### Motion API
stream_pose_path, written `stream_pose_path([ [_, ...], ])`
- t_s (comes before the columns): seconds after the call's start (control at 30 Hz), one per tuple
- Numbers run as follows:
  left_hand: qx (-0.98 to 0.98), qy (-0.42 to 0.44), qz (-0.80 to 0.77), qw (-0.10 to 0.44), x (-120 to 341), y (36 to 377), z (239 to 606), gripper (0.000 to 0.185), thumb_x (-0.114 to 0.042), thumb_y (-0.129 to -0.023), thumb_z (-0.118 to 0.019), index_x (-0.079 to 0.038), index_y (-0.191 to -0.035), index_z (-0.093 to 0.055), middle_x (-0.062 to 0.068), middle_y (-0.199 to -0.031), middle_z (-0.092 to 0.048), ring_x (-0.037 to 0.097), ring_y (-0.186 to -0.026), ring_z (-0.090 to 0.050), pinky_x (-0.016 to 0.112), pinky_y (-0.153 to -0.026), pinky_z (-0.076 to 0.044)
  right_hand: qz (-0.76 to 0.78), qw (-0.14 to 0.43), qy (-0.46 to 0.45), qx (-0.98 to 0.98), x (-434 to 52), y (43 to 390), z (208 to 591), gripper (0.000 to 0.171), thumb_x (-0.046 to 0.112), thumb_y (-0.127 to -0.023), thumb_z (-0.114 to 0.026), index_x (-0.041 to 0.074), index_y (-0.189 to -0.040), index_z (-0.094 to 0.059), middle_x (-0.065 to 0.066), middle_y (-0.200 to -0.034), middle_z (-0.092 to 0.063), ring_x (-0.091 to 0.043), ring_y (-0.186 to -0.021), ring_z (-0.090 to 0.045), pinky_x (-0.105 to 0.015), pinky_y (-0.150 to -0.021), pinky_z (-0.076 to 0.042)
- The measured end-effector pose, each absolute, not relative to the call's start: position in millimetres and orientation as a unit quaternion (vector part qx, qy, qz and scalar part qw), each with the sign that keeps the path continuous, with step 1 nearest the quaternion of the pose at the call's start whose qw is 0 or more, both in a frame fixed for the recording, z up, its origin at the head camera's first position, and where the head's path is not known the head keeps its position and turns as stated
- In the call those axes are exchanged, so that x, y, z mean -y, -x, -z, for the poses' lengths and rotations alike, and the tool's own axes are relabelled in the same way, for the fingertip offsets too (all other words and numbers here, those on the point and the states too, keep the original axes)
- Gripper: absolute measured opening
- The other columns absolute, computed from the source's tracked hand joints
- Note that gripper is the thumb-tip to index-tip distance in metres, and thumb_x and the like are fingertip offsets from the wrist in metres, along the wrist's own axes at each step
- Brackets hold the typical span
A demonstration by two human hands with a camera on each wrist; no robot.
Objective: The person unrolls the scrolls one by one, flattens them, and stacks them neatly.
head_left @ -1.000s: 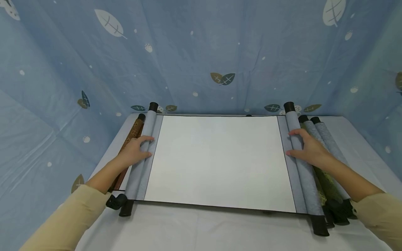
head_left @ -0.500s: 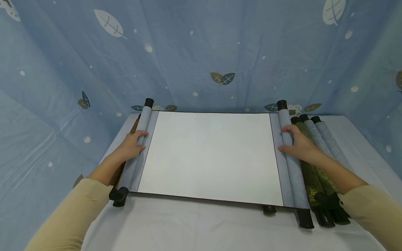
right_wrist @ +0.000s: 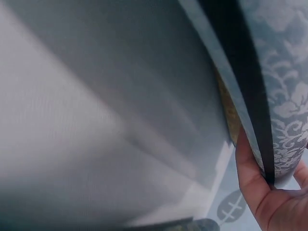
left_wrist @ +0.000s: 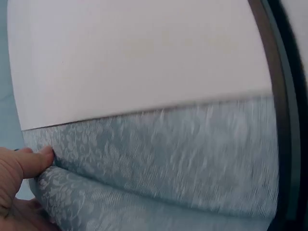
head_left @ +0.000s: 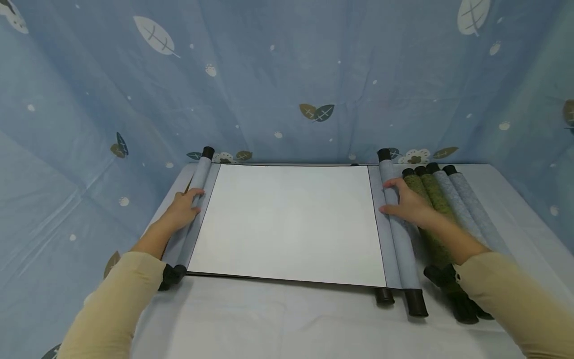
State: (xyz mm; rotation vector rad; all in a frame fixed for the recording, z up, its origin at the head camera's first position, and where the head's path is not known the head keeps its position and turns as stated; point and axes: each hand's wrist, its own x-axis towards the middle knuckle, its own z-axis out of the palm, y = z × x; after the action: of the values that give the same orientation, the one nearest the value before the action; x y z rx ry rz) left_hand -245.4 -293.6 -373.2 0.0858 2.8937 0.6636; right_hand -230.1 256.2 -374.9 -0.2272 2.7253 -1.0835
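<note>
1. Our left hand [head_left: 183,208] has its fingers curled over the left grey-blue patterned fabric roller [head_left: 194,199] of the open scroll. The left wrist view shows a fingertip [left_wrist: 44,157] pressed into the crease between roll and flat border.
2. Our right hand [head_left: 405,202] sits on the right grey-blue fabric roller [head_left: 396,224], fingers bent over the top of it. In the right wrist view the thumb side of the hand [right_wrist: 260,192] cups the rolled patterned edge from below.
3. Between the two hands lies the blank white paper panel of the scroll [head_left: 287,222], flat on the table, with thin dark edging and grey-blue borders at each side.
4. Both rollers end in black knobs; the near right one [head_left: 416,302] sticks out past the paper.
5. Just right of our right hand there's a row of rolled scrolls: two olive-green ones [head_left: 430,199] and two grey-blue ones [head_left: 471,209], lying side by side.
6. Everything sits on a white cloth-covered table [head_left: 278,324], with a blue leaf-print fabric backdrop [head_left: 287,75] behind.
</note>
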Motion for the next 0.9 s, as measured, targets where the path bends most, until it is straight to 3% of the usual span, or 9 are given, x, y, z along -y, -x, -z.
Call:
stream_pose_path([
  [0.3, -0.971, -0.025, -0.224, 0.083, 302, 251, 391, 0.049, -0.005, -0.097, -0.045, -0.003, -0.143, -0.029, 0.047, -0.133, -0.019, 0.058, -0.106, -0.046, 0.058, -0.078, -0.044, 0.394, 0.090, 0.056, -0.913, -244, 231, 388, 0.068, 0.024, -0.089, -0.065, 0.002, -0.139, -0.025, -0.033, -0.145, -0.020, -0.052, -0.126, -0.030, -0.061, -0.095, -0.031],
  [0.53, -0.979, -0.013, -0.192, 0.067, 297, 251, 397, 0.047, -0.006, -0.097, -0.044, -0.005, -0.143, -0.029, 0.045, -0.131, -0.023, 0.053, -0.095, -0.052, 0.052, -0.068, -0.046, 0.400, 0.101, 0.055, -0.909, -243, 232, 395, 0.067, 0.022, -0.090, -0.062, -0.001, -0.140, -0.023, -0.037, -0.145, -0.015, -0.054, -0.128, -0.025, -0.063, -0.098, -0.027],
  [0.7, -0.983, -0.020, -0.179, 0.046, 291, 246, 401, 0.045, -0.001, -0.097, -0.039, -0.001, -0.141, -0.032, 0.045, -0.127, -0.027, 0.059, -0.114, -0.037, 0.063, -0.084, -0.040, 0.397, 0.111, 0.053, -0.909, -241, 232, 394, 0.066, 0.016, -0.093, -0.059, -0.004, -0.141, -0.019, -0.039, -0.144, -0.014, -0.054, -0.130, -0.021, -0.063, -0.100, -0.025],
  [0.9, -0.979, -0.018, -0.192, 0.061, 290, 242, 408, 0.046, 0.001, -0.098, -0.033, 0.000, -0.143, -0.027, 0.046, -0.132, -0.015, 0.058, -0.124, -0.015, 0.066, -0.088, -0.032, 0.423, 0.131, 0.046, -0.895, -243, 235, 402, 0.063, 0.011, -0.094, -0.056, -0.005, -0.141, -0.017, -0.040, -0.144, -0.011, -0.054, -0.133, -0.015, -0.062, -0.102, -0.023],
])
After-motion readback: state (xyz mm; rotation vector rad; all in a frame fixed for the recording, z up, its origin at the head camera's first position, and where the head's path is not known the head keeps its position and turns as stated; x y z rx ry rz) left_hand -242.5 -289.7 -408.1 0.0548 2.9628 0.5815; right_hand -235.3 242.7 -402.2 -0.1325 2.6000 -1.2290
